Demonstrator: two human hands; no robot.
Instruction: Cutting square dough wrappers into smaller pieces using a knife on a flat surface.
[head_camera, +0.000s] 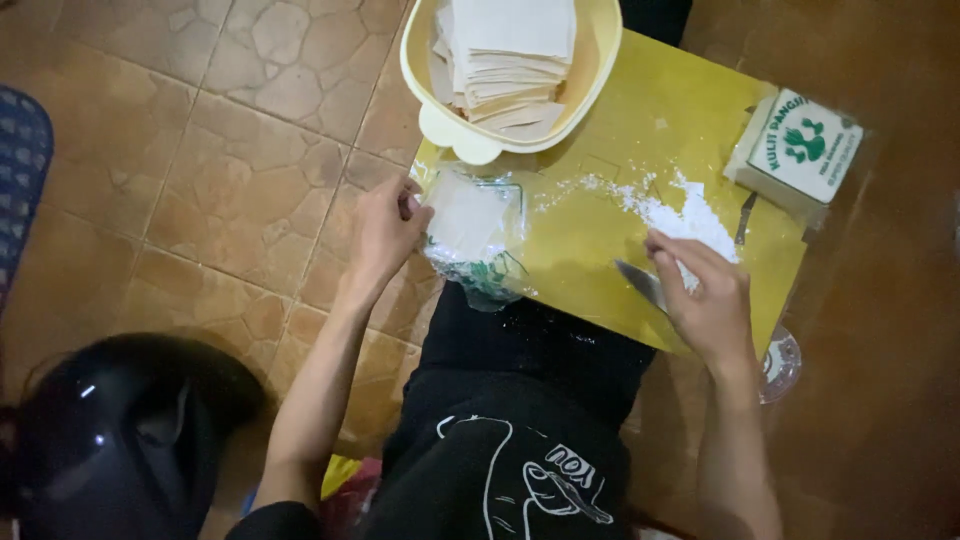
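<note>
My left hand (388, 225) pinches the edge of a clear plastic packet of white square sheets (472, 228) at the left end of a yellow cutting board (590, 240). My right hand (703, 298) grips a knife (640, 283), its blade pointing left over the board, next to a heap of white flour (690, 218). At the board's far edge stands a pale yellow bowl (590, 75) with a stack of cut white sheets (510, 50) inside.
A sealed white packet with green print (800, 150) lies at the board's right corner. A black helmet (110, 440) rests on the tiled floor at the lower left. The board sits across my black-clothed legs (520, 400). A clear round lid (780, 365) lies under the board's right end.
</note>
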